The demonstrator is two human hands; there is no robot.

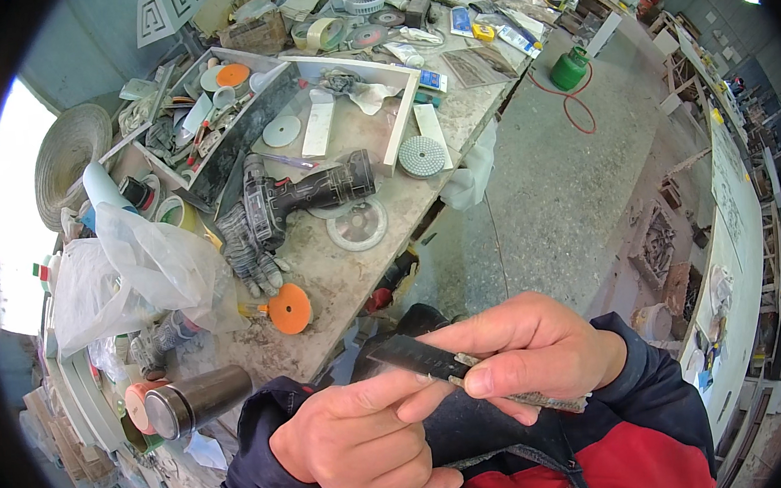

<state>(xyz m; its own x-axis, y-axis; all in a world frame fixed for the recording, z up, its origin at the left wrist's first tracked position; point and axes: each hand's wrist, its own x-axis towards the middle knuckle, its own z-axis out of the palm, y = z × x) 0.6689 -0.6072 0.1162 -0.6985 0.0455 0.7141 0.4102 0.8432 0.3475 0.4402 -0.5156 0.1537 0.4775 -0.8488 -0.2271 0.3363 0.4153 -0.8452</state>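
In front of my body I hold a narrow, dark, flat piece (408, 353) with pale, worn or dusty patches along it; its exact kind is unclear. My right hand (545, 346) is closed on it, with the thumb on top and the fingers beneath, covering much of its right part. From below, my left hand (360, 439) is closed, its index finger pressed along the lower side of the piece. The dark end points up and left, beyond my fingers. A rough, grey end sticks out under my right hand.
On the dusty workbench (331, 308) to the left lie a cordless drill (308, 191), grey work gloves (248, 246), an orange disc (290, 309), a round abrasive disc (358, 225), a plastic bag (136, 273) and a metal flask (199, 399). A green gas cylinder (569, 69) stands on the floor.
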